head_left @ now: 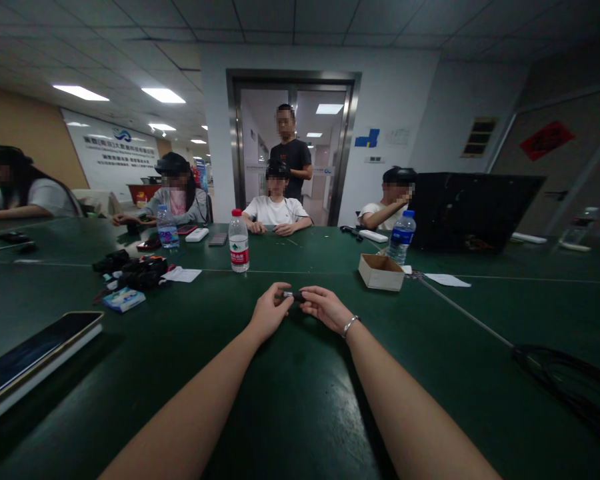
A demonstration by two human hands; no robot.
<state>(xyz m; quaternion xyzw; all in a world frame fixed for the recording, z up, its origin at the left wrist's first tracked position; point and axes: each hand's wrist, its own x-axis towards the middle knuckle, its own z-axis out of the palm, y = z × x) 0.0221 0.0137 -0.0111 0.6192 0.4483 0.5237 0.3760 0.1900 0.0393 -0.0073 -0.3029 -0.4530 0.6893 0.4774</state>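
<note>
Black slim piece (296, 295), pinched at both ends over the table (300, 380).
My left fingers (285, 305) are closed on one end, my right fingers (311, 292) on the other; steady, light pressure with both ends in line should serve best.

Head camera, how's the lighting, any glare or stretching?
Head view: dim, with bright ceiling lights at upper left; pale glare on the green table. Head view: the left-edge phone looks stretched; the dark object between left hand and right hand shows little detail.
</note>
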